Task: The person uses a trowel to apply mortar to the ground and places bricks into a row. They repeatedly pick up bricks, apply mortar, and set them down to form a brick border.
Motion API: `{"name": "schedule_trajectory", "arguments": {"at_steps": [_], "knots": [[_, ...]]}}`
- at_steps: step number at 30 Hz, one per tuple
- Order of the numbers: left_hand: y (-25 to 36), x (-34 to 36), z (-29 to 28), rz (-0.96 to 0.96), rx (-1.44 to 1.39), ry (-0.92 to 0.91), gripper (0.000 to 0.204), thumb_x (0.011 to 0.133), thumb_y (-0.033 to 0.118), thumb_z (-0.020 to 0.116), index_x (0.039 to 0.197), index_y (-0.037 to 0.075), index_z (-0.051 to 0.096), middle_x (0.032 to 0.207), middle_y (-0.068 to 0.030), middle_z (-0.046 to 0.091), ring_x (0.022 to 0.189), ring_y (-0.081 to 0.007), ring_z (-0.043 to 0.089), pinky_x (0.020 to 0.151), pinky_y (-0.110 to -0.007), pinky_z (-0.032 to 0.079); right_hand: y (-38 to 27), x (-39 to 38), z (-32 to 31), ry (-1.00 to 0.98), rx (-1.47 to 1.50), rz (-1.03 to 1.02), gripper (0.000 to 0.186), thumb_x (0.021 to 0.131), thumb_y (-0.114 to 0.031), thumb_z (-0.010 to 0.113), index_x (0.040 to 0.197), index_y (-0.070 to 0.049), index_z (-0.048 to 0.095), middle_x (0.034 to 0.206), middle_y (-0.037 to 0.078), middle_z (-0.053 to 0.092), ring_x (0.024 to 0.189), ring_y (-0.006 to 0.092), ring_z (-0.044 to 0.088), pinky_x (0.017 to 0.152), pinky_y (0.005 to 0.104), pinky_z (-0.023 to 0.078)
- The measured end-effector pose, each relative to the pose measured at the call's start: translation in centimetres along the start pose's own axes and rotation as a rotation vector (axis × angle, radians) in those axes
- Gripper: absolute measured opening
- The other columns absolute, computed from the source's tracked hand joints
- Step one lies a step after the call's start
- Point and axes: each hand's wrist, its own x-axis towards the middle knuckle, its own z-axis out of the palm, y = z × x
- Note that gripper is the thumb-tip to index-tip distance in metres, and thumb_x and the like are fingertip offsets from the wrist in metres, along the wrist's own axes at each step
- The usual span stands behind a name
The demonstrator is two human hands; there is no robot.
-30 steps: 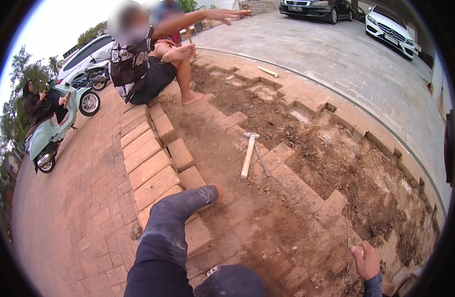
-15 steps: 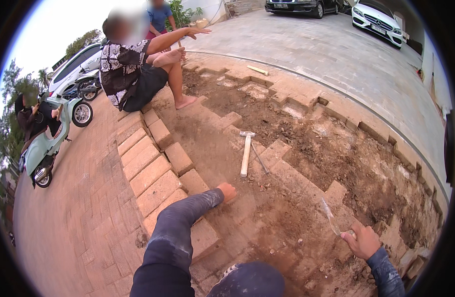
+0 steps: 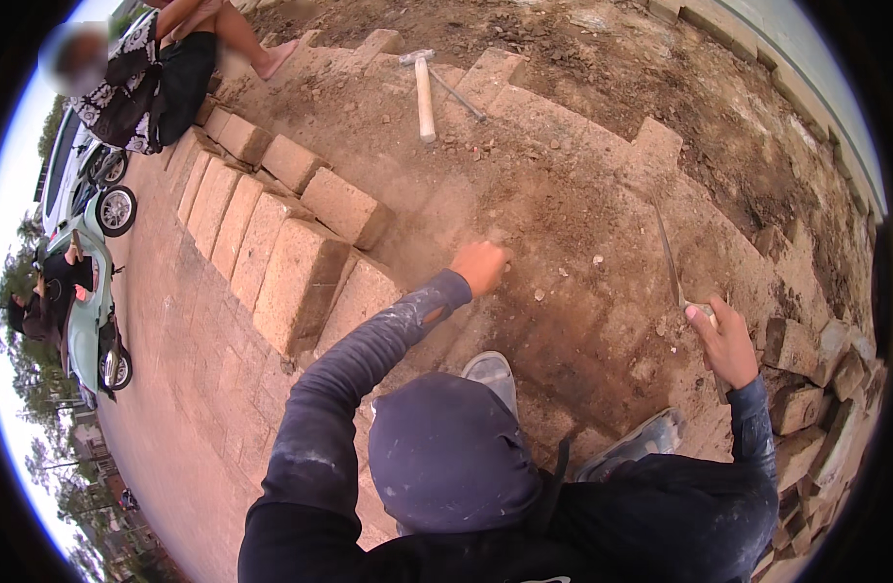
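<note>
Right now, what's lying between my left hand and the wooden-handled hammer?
Just dusty ground with a few small crumbs; no paving block or tool lies between your left hand and the wooden-handled hammer. The head view shows it.

Diffuse daylight, soft shadows; sky washed white; edges fisheye-bent, corners black; seated person's head blurred.

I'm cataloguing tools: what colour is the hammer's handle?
The straight, wooden-looking hammer handle is pale cream, shown best in the head view.
</note>
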Motion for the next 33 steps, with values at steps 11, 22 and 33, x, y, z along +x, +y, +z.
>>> {"name": "schedule_trajectory", "arguments": {"at_steps": [11,22,33], "knots": [[-0.6,0.5,-2.3,-0.536,-0.009,0.083,0.024,0.086,0.031,0.072,0.089,0.008,0.076,0.082,-0.0161,0.073,0.083,-0.0366,0.07,0.075,-0.045,0.056,4.9,-3.2,3.2,-0.051,0.471,0.258,0.032,0.101,-0.033,0.062,0.101,-0.002,0.058,0.057,-0.002,0.045,0.039,0.008,0.043,0.038,0.0258,0.035],[-18.6,-0.4,-12.8,-0.648,0.405,-0.412,0.067,0.07,0.015,0.087,0.133,0.022,0.066,0.144,-0.0217,0.051,0.126,-0.0389,0.056,0.104,-0.043,0.049,6.7,-3.7,1.2,0.021,0.466,0.294,0.033,0.102,-0.033,0.061,0.104,-0.001,0.057,0.057,-0.001,0.044,0.041,0.0073,0.043,0.038,0.0249,0.034],[-22.7,-2.7,-11.0,-0.487,0.393,-0.249,0.034,0.078,0.025,0.072,0.108,0.01,0.076,0.104,-0.0249,0.071,0.102,-0.0416,0.067,0.092,-0.046,0.053,5.4,-2.0,3.2,-0.078,0.49,0.268,0.035,0.101,-0.035,0.062,0.103,-0.001,0.057,0.058,-0.001,0.046,0.04,0.008,0.044,0.038,0.0257,0.034]]}}
